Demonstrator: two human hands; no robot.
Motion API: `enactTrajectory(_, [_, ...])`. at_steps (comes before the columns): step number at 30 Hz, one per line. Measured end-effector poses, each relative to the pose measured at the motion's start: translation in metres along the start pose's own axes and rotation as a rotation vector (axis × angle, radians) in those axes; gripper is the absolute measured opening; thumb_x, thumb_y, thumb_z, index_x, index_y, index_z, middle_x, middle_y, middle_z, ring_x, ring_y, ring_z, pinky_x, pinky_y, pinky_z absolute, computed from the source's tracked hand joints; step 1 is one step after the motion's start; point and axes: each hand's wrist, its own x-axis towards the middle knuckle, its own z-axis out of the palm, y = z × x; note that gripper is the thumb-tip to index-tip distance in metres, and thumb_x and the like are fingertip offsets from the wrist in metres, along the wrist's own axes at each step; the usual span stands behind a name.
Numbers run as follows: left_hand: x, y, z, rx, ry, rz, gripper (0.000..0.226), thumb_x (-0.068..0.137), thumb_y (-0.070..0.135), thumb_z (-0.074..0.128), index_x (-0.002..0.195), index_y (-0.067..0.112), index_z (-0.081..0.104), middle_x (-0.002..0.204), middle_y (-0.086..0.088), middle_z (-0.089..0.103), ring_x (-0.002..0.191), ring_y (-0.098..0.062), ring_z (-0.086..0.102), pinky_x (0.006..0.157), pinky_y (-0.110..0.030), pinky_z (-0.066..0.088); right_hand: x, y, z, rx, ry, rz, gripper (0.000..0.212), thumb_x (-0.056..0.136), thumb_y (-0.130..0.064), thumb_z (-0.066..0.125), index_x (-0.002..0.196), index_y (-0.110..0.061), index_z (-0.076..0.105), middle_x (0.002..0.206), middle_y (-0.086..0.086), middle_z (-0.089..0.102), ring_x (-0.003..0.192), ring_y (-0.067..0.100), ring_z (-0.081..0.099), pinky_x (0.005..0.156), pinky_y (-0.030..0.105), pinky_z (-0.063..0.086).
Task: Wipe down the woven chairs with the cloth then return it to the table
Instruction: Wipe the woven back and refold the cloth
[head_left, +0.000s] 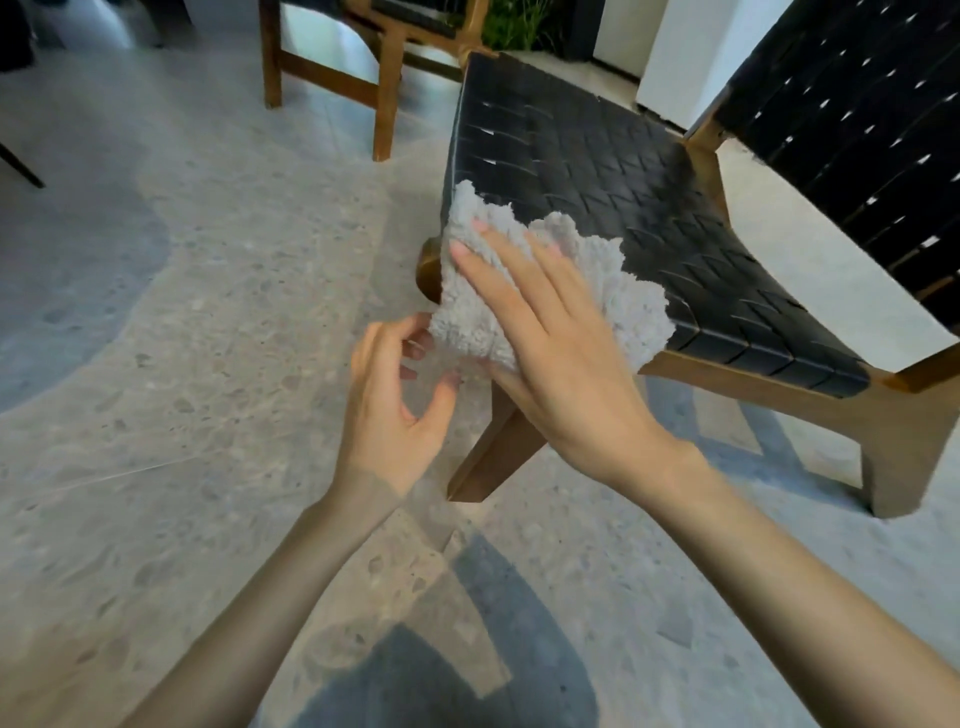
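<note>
Black woven straps cover two chairs: near chair (623, 171) whole, far chair (385, 78) cut off. One grey cloth (623, 306) drapes the near seat's corner under the flat-fingered right hand (561, 364). The left hand (395, 400) is loosely curled beside it, gripping nothing.

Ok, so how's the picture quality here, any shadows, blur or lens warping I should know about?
Head view: the wide-angle lens bows the edges of the chair seat; daylight shows through gaps in the woven backrest; soft dark shadows fall across the floor below the arms; the cloth and right hand look sharp.
</note>
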Motion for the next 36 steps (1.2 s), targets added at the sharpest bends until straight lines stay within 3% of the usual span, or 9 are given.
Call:
enactTrajectory(6, [-0.034, 0.014, 0.016, -0.103, -0.297, -0.104, 0.052, 0.059, 0.052, 0.073, 0.105, 0.052, 0.048, 0.099, 0.025, 0.056, 0.086, 0.007, 0.055, 0.066, -0.006, 0.042, -0.057, -0.001, -0.002, 0.366, -0.022, 0.233, 0.06, 0.098, -0.043, 0.041, 0.15, -0.023, 0.019, 0.145, -0.003, 0.024, 0.125, 0.011, 0.026, 0.106, 0.012, 0.016])
enactTrajectory(13, [-0.051, 0.004, 0.038, -0.195, -0.38, -0.293, 0.006, 0.086, 0.016, 0.067, 0.091, 0.015, 0.066, 0.083, -0.003, 0.067, 0.078, -0.021, 0.064, 0.071, -0.041, 0.051, -0.106, 0.021, 0.023, 0.711, -0.094, 0.487, 0.047, 0.095, -0.043, 0.049, 0.135, -0.027, 0.032, 0.128, -0.012, 0.045, 0.119, -0.004, 0.045, 0.096, 0.01, 0.036])
enactTrajectory(18, [-0.055, -0.016, 0.034, -0.094, -0.305, -0.324, 0.028, 0.088, 0.008, 0.062, 0.085, 0.036, 0.061, 0.085, 0.013, 0.065, 0.083, 0.001, 0.059, 0.074, -0.016, 0.044, -0.125, 0.042, 0.033, 0.423, -0.165, 0.561, 0.039, 0.081, -0.062, 0.054, 0.105, -0.03, 0.053, 0.084, -0.017, 0.062, 0.079, 0.003, 0.061, 0.066, 0.025, 0.046])
enactTrajectory(20, [-0.052, -0.026, 0.032, 0.089, -0.28, -0.302, 0.028, 0.088, 0.01, 0.061, 0.086, 0.038, 0.06, 0.092, 0.015, 0.058, 0.095, -0.006, 0.05, 0.083, -0.02, 0.033, -0.13, 0.05, 0.034, 0.323, -0.226, 0.596, 0.042, 0.076, -0.067, 0.053, 0.092, -0.029, 0.061, 0.07, -0.014, 0.061, 0.07, 0.006, 0.06, 0.062, 0.028, 0.045])
enactTrajectory(23, [-0.047, -0.033, 0.032, 0.389, -0.269, -0.257, 0.017, 0.086, 0.023, 0.06, 0.089, 0.039, 0.067, 0.098, 0.007, 0.044, 0.096, -0.009, 0.029, 0.079, -0.022, 0.016, -0.138, 0.061, 0.038, 0.23, -0.386, 0.583, 0.055, 0.076, -0.071, 0.041, 0.08, -0.022, 0.067, 0.089, -0.01, 0.054, 0.09, 0.012, 0.05, 0.079, 0.03, 0.041])
enactTrajectory(25, [-0.043, -0.031, 0.033, 0.404, -0.227, -0.24, 0.018, 0.086, 0.021, 0.062, 0.096, 0.033, 0.072, 0.092, 0.0, 0.051, 0.092, -0.014, 0.044, 0.074, -0.018, 0.023, -0.141, 0.065, 0.042, 0.114, -0.407, 0.562, 0.054, 0.082, -0.066, 0.039, 0.073, -0.021, 0.066, 0.094, -0.007, 0.042, 0.092, 0.014, 0.034, 0.079, 0.031, 0.029])
enactTrajectory(30, [-0.027, -0.014, 0.047, 0.228, -0.107, -0.271, 0.014, 0.086, 0.019, 0.064, 0.096, 0.026, 0.072, 0.061, 0.011, 0.061, 0.063, -0.017, 0.056, 0.049, -0.017, 0.039, -0.143, 0.064, 0.049, 0.254, -0.081, 0.747, 0.028, 0.091, -0.046, 0.055, 0.074, -0.026, 0.064, 0.045, -0.004, 0.053, 0.049, 0.009, 0.052, 0.055, 0.031, 0.043])
enactTrajectory(33, [-0.018, -0.002, 0.063, -0.028, -0.12, -0.327, 0.013, 0.091, 0.017, 0.06, 0.087, 0.029, 0.058, 0.061, -0.008, 0.06, 0.059, -0.025, 0.059, 0.058, -0.038, 0.048, -0.134, 0.06, 0.051, 0.624, 0.103, 0.935, 0.017, 0.093, -0.036, 0.06, 0.081, -0.024, 0.066, 0.047, 0.0, 0.061, 0.039, 0.007, 0.053, 0.044, 0.016, 0.039])
enactTrajectory(36, [-0.012, 0.008, 0.073, -0.229, -0.056, -0.349, 0.017, 0.092, 0.015, 0.057, 0.09, 0.032, 0.056, 0.07, -0.005, 0.063, 0.061, -0.012, 0.062, 0.057, -0.024, 0.051, -0.117, 0.053, 0.054, 1.105, 0.498, 1.106, 0.014, 0.091, -0.021, 0.065, 0.085, -0.008, 0.067, 0.06, 0.002, 0.068, 0.049, 0.008, 0.058, 0.048, 0.016, 0.045])
